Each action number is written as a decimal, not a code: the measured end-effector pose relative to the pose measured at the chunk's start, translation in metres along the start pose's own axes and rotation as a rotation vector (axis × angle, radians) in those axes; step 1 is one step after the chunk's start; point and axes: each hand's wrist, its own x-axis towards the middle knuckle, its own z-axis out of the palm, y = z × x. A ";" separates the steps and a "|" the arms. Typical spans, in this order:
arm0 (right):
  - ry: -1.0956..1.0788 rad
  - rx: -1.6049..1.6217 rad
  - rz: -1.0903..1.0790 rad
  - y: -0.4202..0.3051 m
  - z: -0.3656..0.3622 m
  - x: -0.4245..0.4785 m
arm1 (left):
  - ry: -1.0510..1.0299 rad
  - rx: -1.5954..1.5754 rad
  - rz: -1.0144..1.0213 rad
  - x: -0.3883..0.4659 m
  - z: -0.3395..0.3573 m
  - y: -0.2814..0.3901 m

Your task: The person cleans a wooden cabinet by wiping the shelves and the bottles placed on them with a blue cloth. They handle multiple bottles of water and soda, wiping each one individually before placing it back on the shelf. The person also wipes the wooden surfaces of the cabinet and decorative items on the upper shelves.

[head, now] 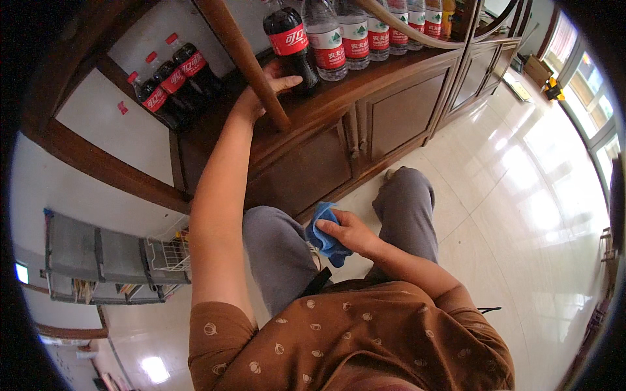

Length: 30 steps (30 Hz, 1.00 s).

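My left hand [275, 82] reaches past a wooden post to the lower part of a Coca-Cola bottle [288, 36]. Its thumb lies across the bottle's near side, and the other fingers are mostly hidden behind it. The bottle stands on the shelf of a dark wooden cabinet, full of dark drink, with a red label. Beside it runs a row of clear plastic water bottles [328, 51] with red and white labels. Low between my knees, my right hand [349, 229] grips a crumpled blue cloth [324, 232].
Three more cola bottles [171, 80] stand deeper on the shelf, left of the wooden post [249, 63]. Cabinet doors [406, 107] are closed below. A grey rack [98, 249] with a white wire basket [168, 251] is at left. Glossy floor tiles [484, 195] extend right toward glazed doors.
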 end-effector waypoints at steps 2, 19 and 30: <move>-0.017 0.012 -0.018 0.000 0.000 0.000 | -0.001 -0.004 -0.001 0.006 -0.002 -0.007; -0.037 0.039 0.053 0.003 0.007 0.010 | 0.731 0.217 0.178 -0.008 -0.069 -0.030; -0.034 -0.026 0.083 0.014 0.015 0.021 | 0.914 0.636 -0.173 -0.001 -0.121 -0.044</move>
